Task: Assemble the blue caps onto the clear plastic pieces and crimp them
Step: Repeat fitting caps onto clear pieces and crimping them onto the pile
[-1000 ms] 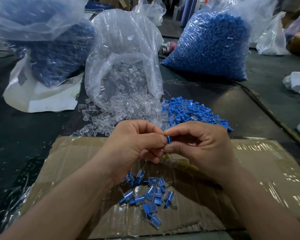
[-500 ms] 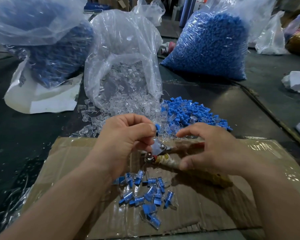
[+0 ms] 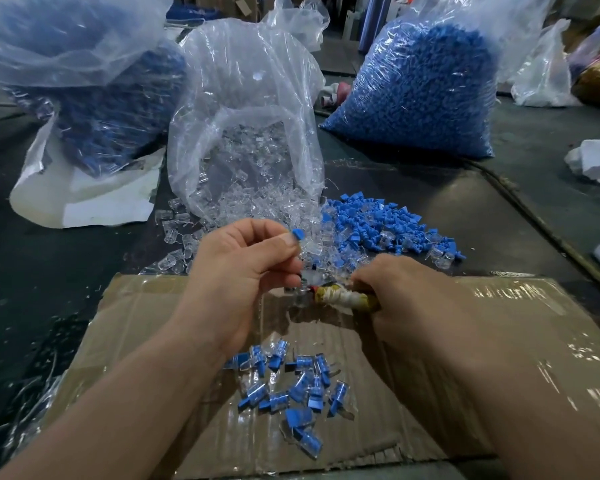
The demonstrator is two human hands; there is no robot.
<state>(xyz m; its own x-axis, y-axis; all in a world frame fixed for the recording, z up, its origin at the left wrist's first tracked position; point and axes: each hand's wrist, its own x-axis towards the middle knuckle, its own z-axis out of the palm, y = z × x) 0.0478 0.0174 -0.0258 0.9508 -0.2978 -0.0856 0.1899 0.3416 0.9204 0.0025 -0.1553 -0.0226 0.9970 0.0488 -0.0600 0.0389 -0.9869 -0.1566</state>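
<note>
My left hand (image 3: 246,271) pinches a clear plastic piece with a blue cap (image 3: 298,233) on top, held upright above the cardboard. My right hand (image 3: 402,299) is closed around the tape-wrapped handle of a crimping tool (image 3: 340,298). The tool's metal jaws (image 3: 302,292) sit just below my left fingers, partly hidden by them. A pile of loose blue caps (image 3: 378,223) and a heap of clear pieces (image 3: 257,209) lie behind my hands. Several assembled blue-and-clear pieces (image 3: 291,389) lie on the cardboard in front.
A taped cardboard sheet (image 3: 499,341) covers the dark table (image 3: 465,209). An open clear bag (image 3: 243,109) spills clear pieces. A full bag of blue caps (image 3: 420,84) stands back right, another blue-filled bag (image 3: 94,91) back left on white paper (image 3: 94,202).
My hands have come apart. The left hand kept the capped piece and lifted it slightly; the right hand dropped down and closed on the crimping tool's handle.
</note>
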